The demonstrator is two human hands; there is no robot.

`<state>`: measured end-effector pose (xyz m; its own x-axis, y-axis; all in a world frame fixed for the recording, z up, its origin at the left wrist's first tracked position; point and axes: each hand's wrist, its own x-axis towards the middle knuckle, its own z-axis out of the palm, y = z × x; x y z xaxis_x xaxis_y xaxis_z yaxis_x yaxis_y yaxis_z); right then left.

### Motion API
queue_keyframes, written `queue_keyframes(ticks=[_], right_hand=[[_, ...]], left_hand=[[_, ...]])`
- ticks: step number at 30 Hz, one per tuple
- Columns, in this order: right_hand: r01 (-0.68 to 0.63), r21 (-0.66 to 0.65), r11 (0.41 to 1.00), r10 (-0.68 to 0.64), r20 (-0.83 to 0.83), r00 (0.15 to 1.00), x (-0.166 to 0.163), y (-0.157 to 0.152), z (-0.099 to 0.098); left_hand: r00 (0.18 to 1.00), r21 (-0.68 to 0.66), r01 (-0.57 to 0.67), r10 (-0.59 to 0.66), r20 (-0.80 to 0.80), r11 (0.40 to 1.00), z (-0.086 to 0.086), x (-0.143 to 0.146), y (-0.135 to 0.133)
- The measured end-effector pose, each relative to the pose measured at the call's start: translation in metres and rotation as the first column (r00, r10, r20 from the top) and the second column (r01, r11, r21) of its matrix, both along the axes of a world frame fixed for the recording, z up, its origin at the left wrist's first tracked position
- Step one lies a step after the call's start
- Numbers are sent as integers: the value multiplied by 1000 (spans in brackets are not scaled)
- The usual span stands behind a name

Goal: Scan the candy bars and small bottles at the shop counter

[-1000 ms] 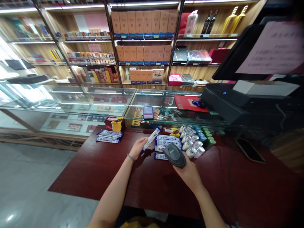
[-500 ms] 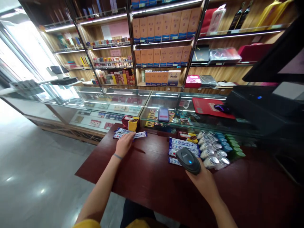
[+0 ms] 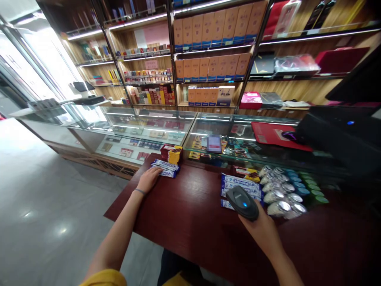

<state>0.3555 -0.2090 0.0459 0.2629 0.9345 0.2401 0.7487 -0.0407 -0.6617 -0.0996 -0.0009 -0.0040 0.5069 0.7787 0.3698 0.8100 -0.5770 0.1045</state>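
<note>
Holding scanner (image 3: pixel 242 202): right grip (image 3: pixel 264 225); left grip (image 3: pixel 149 179) at packets (image 3: pixel 168 173) near tabletop (image 3: pixel 187 202) edge, closure unclear; tabletop between.

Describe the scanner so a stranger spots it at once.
Find the red-brown table. Toward its right, the right hand grips the scanner, in front of blue-and-white packets. Its dark, rounded body and glowing blue light distinguish it from them and the silver-topped containers.
</note>
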Motion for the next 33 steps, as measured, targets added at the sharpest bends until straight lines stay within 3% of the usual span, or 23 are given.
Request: queue_keyframes(ticks=[16,21,26,33], right_hand=[[16,18,1000,-16,-28,999,7,-2,-10],[27,65,997,-21,-93,995,12,-8,-2],[58,99,993,-52,-64,997,25,-17,8],[125,63,990,-124,-25,992,47,-39,11]], left_hand=[[999,-17,3,-2,51,1000,2,10,-9],[997,-4,15,-15,77,1000,7,23,-15],[986,33,25,-30,162,999,12,67,-23],[948,14,179,-176,265,984,20,177,-47]])
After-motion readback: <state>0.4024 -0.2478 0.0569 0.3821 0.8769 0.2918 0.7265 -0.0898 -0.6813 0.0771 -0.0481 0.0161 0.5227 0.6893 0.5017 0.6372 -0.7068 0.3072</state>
